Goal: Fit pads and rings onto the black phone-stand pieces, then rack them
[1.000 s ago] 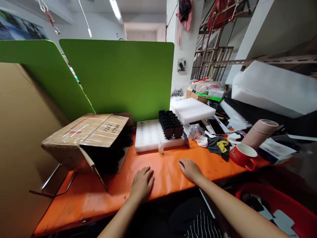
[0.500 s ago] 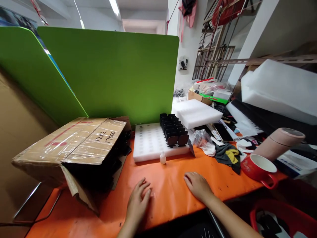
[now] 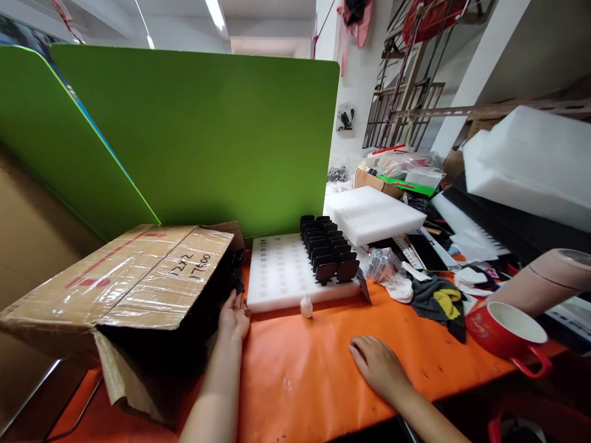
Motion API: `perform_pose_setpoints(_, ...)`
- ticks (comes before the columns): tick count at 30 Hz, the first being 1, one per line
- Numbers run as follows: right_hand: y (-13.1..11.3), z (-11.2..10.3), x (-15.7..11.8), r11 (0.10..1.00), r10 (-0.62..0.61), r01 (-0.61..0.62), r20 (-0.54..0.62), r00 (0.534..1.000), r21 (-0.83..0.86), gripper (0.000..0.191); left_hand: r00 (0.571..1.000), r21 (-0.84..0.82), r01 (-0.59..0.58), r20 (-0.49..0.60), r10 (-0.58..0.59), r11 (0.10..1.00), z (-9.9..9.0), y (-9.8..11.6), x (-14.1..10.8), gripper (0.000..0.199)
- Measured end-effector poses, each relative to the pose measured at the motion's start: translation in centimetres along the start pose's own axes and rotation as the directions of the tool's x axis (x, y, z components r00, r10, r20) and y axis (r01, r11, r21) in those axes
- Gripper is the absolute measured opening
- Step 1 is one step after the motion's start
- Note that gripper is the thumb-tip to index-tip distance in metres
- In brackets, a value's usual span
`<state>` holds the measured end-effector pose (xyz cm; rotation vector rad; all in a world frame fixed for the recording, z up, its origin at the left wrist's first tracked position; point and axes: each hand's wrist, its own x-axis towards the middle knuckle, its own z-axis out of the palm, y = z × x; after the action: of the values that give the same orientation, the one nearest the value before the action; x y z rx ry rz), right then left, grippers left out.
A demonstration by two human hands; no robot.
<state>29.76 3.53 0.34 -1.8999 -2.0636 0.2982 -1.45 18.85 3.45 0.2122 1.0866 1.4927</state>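
My left hand [image 3: 234,317] is at the open side of the cardboard box [image 3: 152,277], fingers apart and fingertips against a black flat piece [image 3: 238,287] sticking out there. I cannot make out a grip on it. On the orange tabletop rests my right hand [image 3: 379,364], fingers loosely curled in, with nothing visible in them. A white foam block [image 3: 277,289] with rows of slots lies ahead of both hands. Black flat pieces [image 3: 327,249] stand upright in rows on its right part. In front of the block stands a small whitish bottle [image 3: 306,306].
A green partition [image 3: 207,141] rises behind the box. To the right are a white foam slab [image 3: 373,215], a crumpled plastic bag [image 3: 382,263], a grey-and-yellow cloth [image 3: 438,301], a red mug [image 3: 503,335] and a pink flask [image 3: 542,283].
My left hand has moved forward and left from the tabletop to the box opening. My right hand stays on the table. The view has shifted slightly.
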Motion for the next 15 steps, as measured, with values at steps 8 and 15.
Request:
perform_pose_setpoints(8, -0.5, -0.8, 0.1, 1.0, 0.009, -0.009, 0.022, 1.0, -0.013, 0.025, 0.998, -0.152, 0.053, -0.011, -0.055, 0.987, -0.8, 0.0, -1.1, 0.017)
perform_pose_setpoints(15, -0.7, -0.9, 0.2, 1.0, 0.025, -0.025, 0.025, 0.999, -0.006, 0.024, 0.994, -0.143, 0.111, 0.005, -0.112, 0.983, -1.6, 0.5, -3.0, 0.023)
